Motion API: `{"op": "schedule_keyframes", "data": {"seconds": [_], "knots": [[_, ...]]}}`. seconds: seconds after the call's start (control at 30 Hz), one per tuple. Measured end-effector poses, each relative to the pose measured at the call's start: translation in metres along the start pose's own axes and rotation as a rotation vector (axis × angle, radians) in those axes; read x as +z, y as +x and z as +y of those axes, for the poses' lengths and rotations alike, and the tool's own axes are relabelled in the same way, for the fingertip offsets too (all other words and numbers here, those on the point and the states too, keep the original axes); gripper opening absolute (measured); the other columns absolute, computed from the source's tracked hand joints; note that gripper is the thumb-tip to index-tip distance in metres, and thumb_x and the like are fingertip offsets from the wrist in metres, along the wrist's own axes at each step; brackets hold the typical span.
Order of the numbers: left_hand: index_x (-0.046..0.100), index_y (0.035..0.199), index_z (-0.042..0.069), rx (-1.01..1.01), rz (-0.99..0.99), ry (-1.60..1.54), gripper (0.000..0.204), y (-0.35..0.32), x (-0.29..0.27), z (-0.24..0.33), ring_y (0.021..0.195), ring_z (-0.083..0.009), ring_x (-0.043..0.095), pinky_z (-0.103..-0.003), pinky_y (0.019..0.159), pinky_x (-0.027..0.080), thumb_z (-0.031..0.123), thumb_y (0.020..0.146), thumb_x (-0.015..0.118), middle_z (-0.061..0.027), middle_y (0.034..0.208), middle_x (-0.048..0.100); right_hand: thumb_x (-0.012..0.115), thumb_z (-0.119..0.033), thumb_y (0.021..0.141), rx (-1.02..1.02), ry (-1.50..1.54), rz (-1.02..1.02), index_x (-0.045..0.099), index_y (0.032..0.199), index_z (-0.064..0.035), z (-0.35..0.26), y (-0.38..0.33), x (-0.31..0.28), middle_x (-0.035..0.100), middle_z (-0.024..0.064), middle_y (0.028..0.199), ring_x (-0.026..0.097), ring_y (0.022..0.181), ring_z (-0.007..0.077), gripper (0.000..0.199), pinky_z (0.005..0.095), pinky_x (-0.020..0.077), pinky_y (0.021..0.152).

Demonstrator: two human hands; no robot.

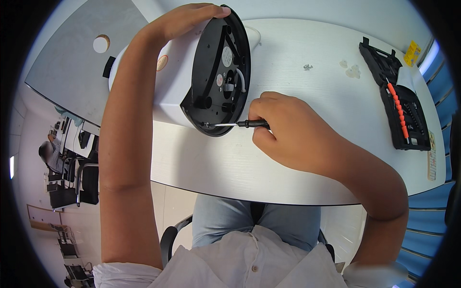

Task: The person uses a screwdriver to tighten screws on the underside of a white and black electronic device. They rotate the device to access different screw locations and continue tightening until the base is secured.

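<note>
A white rounded appliance (174, 79) lies on its side on the table, its black oval base (211, 72) facing right. What kind of appliance it is cannot be told. My left hand (194, 18) reaches over the top and grips the base's upper rim, fingertips on the edge. My right hand (290, 127) is closed around the black handle of a screwdriver (247, 124). The screwdriver points left, nearly level, and its tip meets the base near the lower edge. A pale cord loop (241, 80) shows on the base.
On the white table (297, 180) are a few small screws (308, 67) and clear round pads (353, 71). An opened black tool case (413, 117) with an orange flexible shaft (397, 110) stands at right. A grey table (72, 62) adjoins at left; a person (54, 156) sits beyond.
</note>
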State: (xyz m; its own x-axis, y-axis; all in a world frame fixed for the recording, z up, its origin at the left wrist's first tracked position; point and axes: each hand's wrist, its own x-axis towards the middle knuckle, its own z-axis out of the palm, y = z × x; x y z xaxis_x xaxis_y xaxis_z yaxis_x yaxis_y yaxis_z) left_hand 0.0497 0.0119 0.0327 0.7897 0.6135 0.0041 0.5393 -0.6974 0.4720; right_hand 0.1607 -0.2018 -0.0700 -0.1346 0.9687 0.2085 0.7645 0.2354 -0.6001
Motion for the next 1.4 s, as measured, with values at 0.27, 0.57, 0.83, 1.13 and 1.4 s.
{"op": "schedule_keyframes", "data": {"seconds": [0.27,0.57,0.83,1.13,1.4], "knots": [[0.059,0.118,0.004,0.022,0.045,-0.062,0.064,0.016,-0.001,-0.034,0.105,-0.0214,0.055,-0.033,0.096,0.039,0.058,0.083,0.052,-0.0125,0.113,0.061,0.057,-0.009,0.084,0.014,0.144,-0.126,0.057,0.092,-0.0014,0.010,0.004,-0.003,0.061,0.0152,0.079,0.061,0.074,0.0317,0.011,0.0413,0.0469,0.065],[0.060,0.118,-0.001,-0.018,0.031,0.034,0.064,0.008,0.000,-0.009,0.109,-0.0287,0.052,-0.038,0.099,0.035,0.053,0.083,0.049,-0.0195,0.119,0.059,0.057,-0.020,0.091,0.227,0.271,-0.370,0.060,0.094,-0.0031,0.014,0.015,-0.018,0.058,0.0052,0.068,0.055,0.055,0.0127,0.018,0.0307,0.0426,0.053],[0.059,0.117,-0.002,-0.008,0.032,0.034,0.065,0.010,0.000,-0.012,0.109,-0.0285,0.052,-0.038,0.098,0.036,0.053,0.084,0.049,-0.0195,0.117,0.059,0.050,-0.029,0.094,0.298,0.347,-0.493,0.059,0.093,-0.0060,0.021,0.017,-0.016,0.053,0.0017,0.060,0.049,0.050,0.0093,0.025,0.0257,0.0375,0.048],[0.059,0.119,-0.002,0.005,0.012,-0.009,0.064,0.009,-0.002,-0.014,0.109,-0.0284,0.053,-0.038,0.098,0.037,0.052,0.085,0.050,-0.0198,0.118,0.059,0.050,-0.026,0.093,0.299,0.585,-0.502,0.061,0.088,-0.0059,0.029,0.020,-0.010,0.043,-0.0029,0.056,0.033,0.049,0.0068,0.024,0.0256,0.0309,0.048],[0.059,0.119,-0.002,-0.036,0.022,-0.022,0.065,0.010,0.001,-0.012,0.111,-0.0305,0.053,-0.039,0.099,0.037,0.052,0.083,0.051,-0.0213,0.119,0.059,0.064,-0.023,0.085,-0.037,0.106,-0.042,0.057,0.075,-0.0093,0.022,0.013,0.003,0.053,0.0026,0.062,0.052,0.056,0.0174,0.019,0.0327,0.0415,0.053]]}}
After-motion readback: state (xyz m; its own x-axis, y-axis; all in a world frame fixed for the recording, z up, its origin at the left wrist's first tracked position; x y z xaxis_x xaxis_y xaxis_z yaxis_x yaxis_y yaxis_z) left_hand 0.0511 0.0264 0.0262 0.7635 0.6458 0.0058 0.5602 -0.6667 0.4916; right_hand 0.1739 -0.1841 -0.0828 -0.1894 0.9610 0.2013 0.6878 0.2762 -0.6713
